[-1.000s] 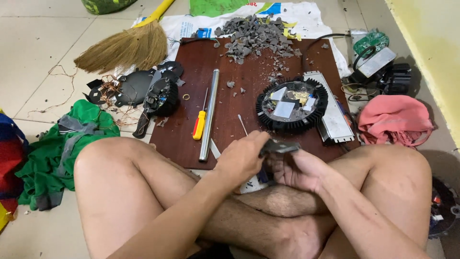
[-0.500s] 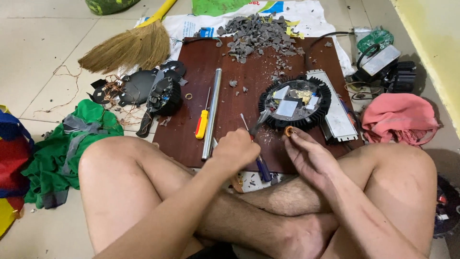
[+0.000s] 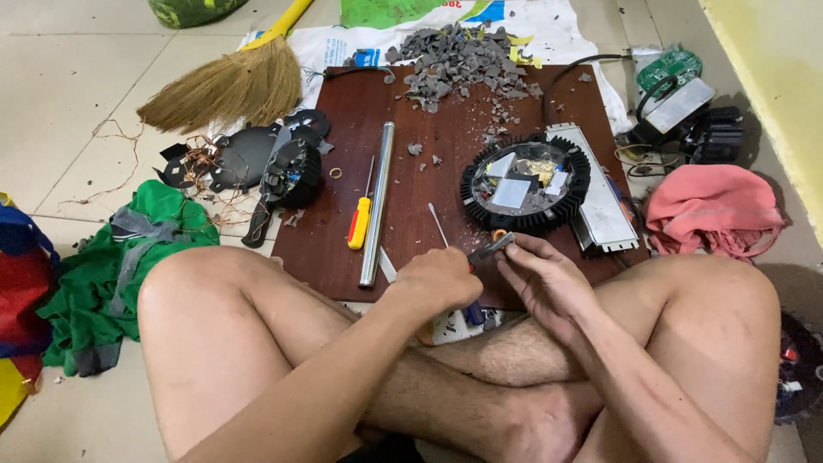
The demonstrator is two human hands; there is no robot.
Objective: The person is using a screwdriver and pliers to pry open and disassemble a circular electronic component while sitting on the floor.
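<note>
Pliers (image 3: 491, 249), small, stiff metal and light-looking, sit lower centre, best gripped by the handles. Left hand (image 3: 443, 279) is fisted round them; right hand (image 3: 549, 279) pinches the jaw end.

I see the left hand (image 3: 446, 279) closed on a screwdriver (image 3: 474, 312) w/ blue handle, the right hand (image 3: 549, 279) pinching a small grey part (image 3: 491, 249) just beside it, both at the board's (image 3: 429, 111) 6 o'clock edge. Round black finned housing (image 3: 525, 184) at 1 o'clock from hands. Metal tube (image 3: 377, 201) & yellow screwdriver (image 3: 360, 219) at 10. Grey rubble (image 3: 459, 56) at 12, broom (image 3: 227, 81) far 10.
</note>
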